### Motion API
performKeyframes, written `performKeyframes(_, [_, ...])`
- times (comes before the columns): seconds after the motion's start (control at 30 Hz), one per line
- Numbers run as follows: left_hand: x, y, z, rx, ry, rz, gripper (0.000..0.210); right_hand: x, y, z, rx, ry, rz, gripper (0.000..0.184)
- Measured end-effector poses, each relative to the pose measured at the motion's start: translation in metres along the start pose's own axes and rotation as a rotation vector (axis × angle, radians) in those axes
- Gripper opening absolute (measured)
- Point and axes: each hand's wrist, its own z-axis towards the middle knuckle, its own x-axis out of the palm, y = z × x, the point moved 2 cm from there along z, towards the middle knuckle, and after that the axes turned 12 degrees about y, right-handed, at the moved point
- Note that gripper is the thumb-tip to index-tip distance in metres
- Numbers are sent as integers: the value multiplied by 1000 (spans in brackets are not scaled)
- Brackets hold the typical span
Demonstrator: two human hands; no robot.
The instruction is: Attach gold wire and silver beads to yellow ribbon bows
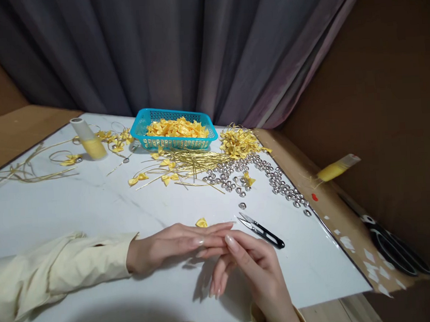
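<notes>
My left hand (172,243) reaches across the white tabletop with its fingers stretched out, holding nothing that I can see. With thumb and forefinger, my right hand (254,265) pinches a fingertip of the left hand, while its other fingers curl loosely below. A yellow ribbon bow (201,223) lies just beyond the left fingers, partly hidden by them. Black thread snips (262,230) rest beyond the right hand, their blades pointing up and left. Small silver heart-shaped pieces (242,206) are scattered past the snips.
A blue basket (174,144) of yellow bows stands at the back. Near it are gold cords (196,163) and a pile of corded bows (238,142). A yellow-filled bottle (90,142) stands left; another bottle (338,168) and black-handled scissors (395,247) lie right.
</notes>
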Motion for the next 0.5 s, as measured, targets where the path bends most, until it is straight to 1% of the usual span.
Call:
performKeyframes(0.07, [-1,-1,0,6,-44,-11,40,0,0,0,-3,-20,-40,29])
performKeyframes(0.13, [-5,-3,-1,15,-159,5,35,0,0,-1,-39,-91,-94,29])
performKeyframes(0.2, [-14,-4,-4,-5,-362,86,29,-1,2,-2,-94,-248,-184,26])
performKeyframes(0.3, [-32,-2,-10,-129,-718,255,48,-3,3,-4,-139,-526,-425,20])
performKeyframes(0.33, [-37,1,-11,-204,-782,278,53,-4,3,-5,-132,-591,-513,19])
performKeyframes(0.4, [-44,7,-12,-323,-840,279,56,-8,1,-4,-89,-648,-660,20])
performKeyframes(0.43, [-46,9,-12,-366,-850,270,56,-11,-1,-4,-66,-651,-723,20])
performKeyframes(0.5, [-48,14,-12,-417,-835,240,55,-16,-3,-1,-53,-613,-851,20])
